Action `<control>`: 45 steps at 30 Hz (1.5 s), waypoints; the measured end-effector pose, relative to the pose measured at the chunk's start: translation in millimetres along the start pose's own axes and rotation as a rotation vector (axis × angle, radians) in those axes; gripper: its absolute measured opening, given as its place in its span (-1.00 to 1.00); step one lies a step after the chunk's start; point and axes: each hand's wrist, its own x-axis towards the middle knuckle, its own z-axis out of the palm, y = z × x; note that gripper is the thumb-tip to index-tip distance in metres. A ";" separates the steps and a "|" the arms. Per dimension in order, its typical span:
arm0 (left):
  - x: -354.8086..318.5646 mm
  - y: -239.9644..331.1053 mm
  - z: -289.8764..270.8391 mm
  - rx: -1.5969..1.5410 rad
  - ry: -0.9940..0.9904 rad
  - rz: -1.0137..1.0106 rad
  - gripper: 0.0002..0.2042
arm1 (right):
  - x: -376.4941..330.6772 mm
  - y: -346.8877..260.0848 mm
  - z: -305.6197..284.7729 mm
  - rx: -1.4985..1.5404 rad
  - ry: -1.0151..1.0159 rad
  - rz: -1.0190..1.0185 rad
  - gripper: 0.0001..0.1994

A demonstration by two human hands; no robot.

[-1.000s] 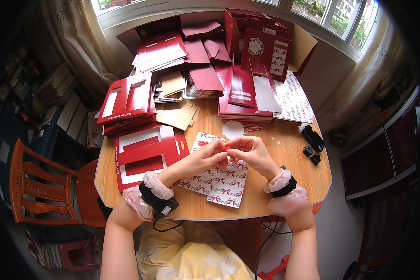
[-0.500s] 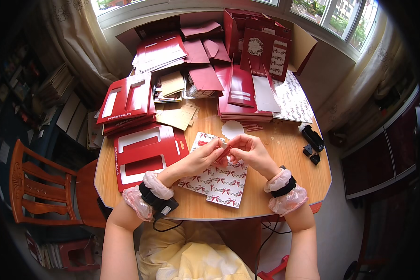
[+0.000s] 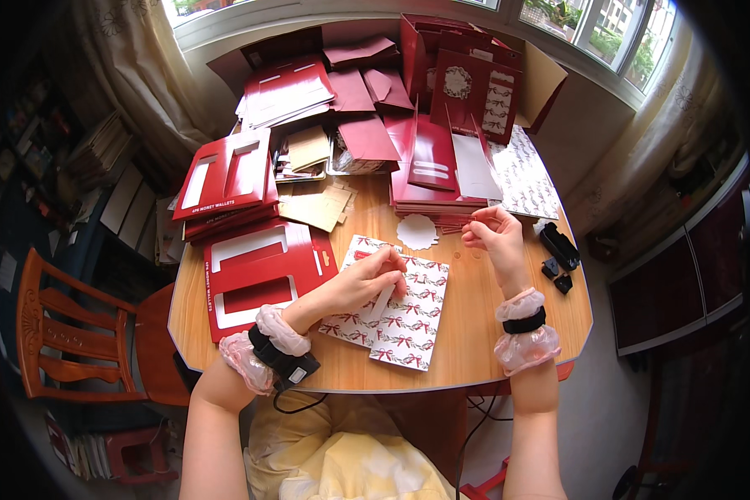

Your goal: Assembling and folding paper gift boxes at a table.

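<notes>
My left hand (image 3: 375,279) hovers over two white cards with a red-bow and green-sprig print, its fingers curled together; whatever they hold, if anything, is hidden. The right card (image 3: 410,321) overlaps the left card (image 3: 350,327). My right hand (image 3: 496,239) is raised at the right, thumb and fingertips pinched; what lies between them is too small to make out. Close to those fingertips are thin red strips (image 3: 452,228) on the table. Beside the strips lies a white scalloped paper label (image 3: 417,232).
Red window-cut sleeves (image 3: 254,275) lie at the left, below a stack of similar sleeves (image 3: 225,179). Tan card pieces (image 3: 312,208) sit mid-table. Red folders (image 3: 442,162) and an upright red box (image 3: 475,92) stand behind. Small black devices (image 3: 558,247) rest near the right edge.
My hands have parted. The right hand has moved right and away from me, toward the red strips; the left has stayed nearly in place. The red strip between them no longer shows there.
</notes>
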 end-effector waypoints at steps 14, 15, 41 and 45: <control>-11.5 16.4 -1.7 -0.029 0.091 -0.120 -0.73 | -39.6 -10.2 59.4 -0.672 -0.565 -0.852 -0.84; -12.5 13.4 -3.3 -0.030 0.095 -0.122 -0.73 | -46.8 -12.9 64.9 -0.757 -0.653 -0.840 -0.81; -6.1 5.3 -3.1 -0.094 0.019 -0.081 -0.73 | -43.4 -11.4 55.7 -0.857 -0.469 -0.780 -0.83; -6.3 2.0 -3.3 -0.092 0.023 -0.080 -0.75 | -44.5 -15.3 52.0 -0.776 -0.571 -0.648 -0.84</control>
